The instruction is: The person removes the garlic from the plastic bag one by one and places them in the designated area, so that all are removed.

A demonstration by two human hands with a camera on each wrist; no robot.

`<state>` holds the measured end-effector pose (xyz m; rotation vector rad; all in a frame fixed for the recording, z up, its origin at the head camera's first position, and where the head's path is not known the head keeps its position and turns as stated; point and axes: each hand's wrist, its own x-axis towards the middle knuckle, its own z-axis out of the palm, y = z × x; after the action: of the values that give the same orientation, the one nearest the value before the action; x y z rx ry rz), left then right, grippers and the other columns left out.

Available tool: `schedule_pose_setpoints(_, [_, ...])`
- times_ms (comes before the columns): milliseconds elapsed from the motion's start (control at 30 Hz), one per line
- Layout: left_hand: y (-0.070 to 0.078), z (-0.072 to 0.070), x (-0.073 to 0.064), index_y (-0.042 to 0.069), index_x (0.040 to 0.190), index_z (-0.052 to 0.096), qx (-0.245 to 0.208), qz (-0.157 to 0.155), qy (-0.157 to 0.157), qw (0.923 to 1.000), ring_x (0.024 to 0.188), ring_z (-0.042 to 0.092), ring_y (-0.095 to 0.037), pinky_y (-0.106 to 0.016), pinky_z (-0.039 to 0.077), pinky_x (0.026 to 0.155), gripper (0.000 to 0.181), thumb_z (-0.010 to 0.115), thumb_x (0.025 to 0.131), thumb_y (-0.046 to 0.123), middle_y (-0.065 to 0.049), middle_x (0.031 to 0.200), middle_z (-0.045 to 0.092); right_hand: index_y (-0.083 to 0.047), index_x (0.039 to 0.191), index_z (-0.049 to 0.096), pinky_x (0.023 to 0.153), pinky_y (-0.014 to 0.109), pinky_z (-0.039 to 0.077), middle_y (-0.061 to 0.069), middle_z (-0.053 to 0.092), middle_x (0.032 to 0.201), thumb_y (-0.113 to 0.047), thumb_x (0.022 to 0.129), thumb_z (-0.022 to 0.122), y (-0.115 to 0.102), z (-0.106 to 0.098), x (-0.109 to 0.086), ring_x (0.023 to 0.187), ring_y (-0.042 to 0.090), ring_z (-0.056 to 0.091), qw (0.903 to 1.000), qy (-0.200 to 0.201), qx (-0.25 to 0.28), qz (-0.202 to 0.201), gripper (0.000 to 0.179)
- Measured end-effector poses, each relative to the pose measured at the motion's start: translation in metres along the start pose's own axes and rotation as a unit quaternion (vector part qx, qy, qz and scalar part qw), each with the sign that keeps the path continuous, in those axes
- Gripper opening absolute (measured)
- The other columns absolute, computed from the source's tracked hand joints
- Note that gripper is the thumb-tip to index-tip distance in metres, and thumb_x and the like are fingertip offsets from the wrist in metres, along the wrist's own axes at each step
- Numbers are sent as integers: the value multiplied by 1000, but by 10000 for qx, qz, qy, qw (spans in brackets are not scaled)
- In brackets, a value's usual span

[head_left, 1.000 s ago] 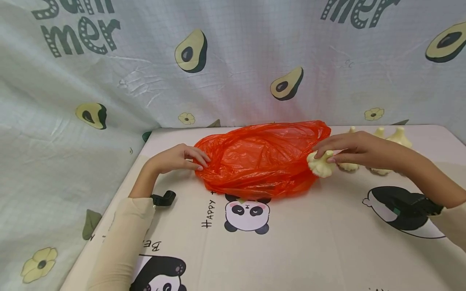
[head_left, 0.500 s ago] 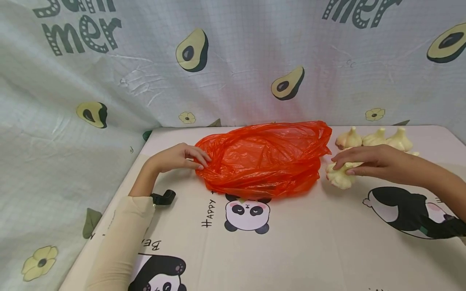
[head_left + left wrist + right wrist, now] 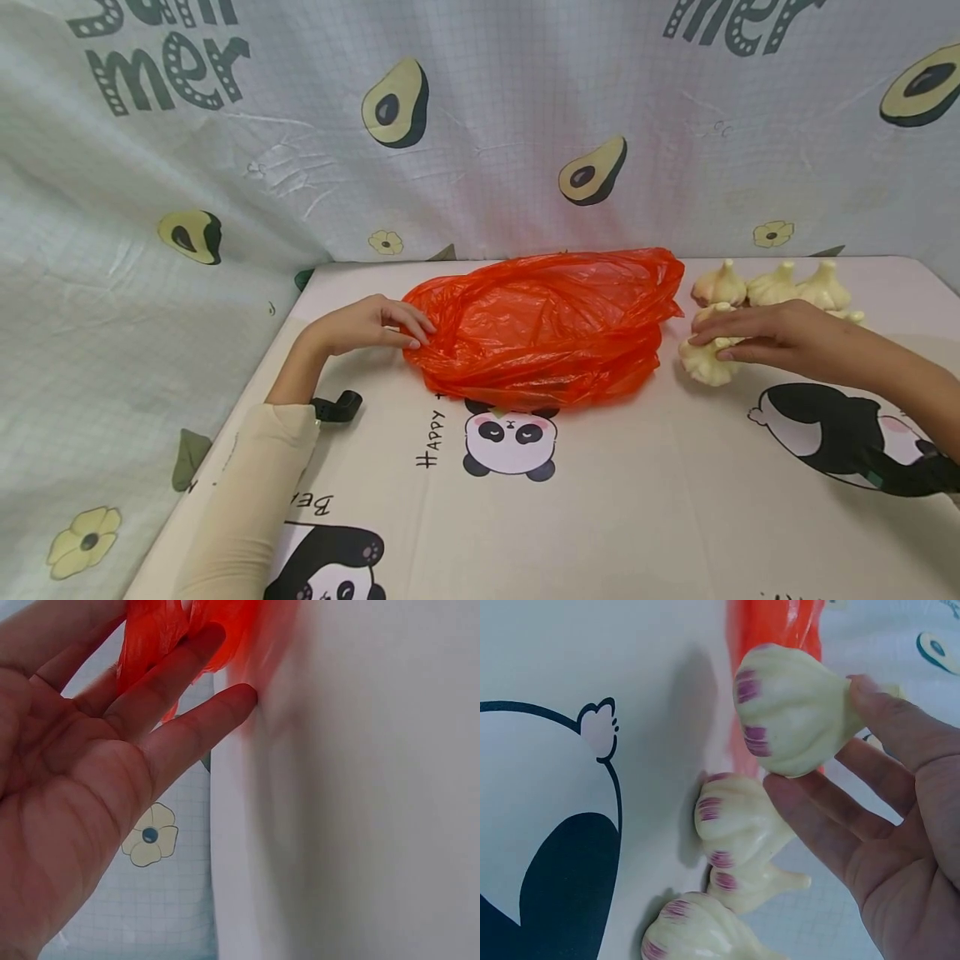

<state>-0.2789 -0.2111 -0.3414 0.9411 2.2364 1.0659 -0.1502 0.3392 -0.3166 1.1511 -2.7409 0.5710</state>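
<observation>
A crumpled red plastic bag (image 3: pixel 547 325) lies across the far middle of the table. At its left end my left hand (image 3: pixel 367 325) holds the edge between thumb and fingers; the left wrist view shows red film (image 3: pixel 154 645) by the fingers. To the right of the bag, my right hand (image 3: pixel 787 337) pinches a garlic bulb (image 3: pixel 707 365) by its neck. Close up in the right wrist view, that bulb (image 3: pixel 791 709) is cream with purple streaks, thumb on one side and fingers on the other. More garlic bulbs (image 3: pixel 718 285) stand behind the right hand, which partly hides some.
A black wrist camera mount (image 3: pixel 339 407) is by the left wrist. The table cover (image 3: pixel 600 517) bears printed pandas and lettering. An avocado-patterned cloth (image 3: pixel 487 183) hangs behind the table's far edge and along the left.
My right hand has drawn away from the bag's right end toward the right with the garlic bulb, uncovering bulbs behind it. The bag's right edge shifted slightly. My left hand has stayed put.
</observation>
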Motion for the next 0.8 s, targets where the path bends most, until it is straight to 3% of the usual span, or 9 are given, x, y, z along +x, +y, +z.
schedule_pose_setpoints(200, [0, 0, 1, 10, 107, 80, 13, -25, -16, 10000, 126, 59, -25, -48, 39, 112, 16, 73, 93, 9, -8, 123, 71, -28, 120, 75, 84, 4, 46, -8, 72, 121, -3, 75, 86, 2, 4, 1, 122, -20, 47, 9997, 190, -145, -68, 52])
schedule_pose_setpoints(800, [-2, -1, 1, 10, 105, 80, 84, -53, -140, 9999, 127, 58, -26, -44, 43, 110, 14, 71, 94, 9, -8, 125, 70, -23, 120, 76, 85, 3, 45, -8, 73, 120, -3, 74, 86, 15, 12, -5, 120, -19, 49, 9997, 214, -133, -44, 51])
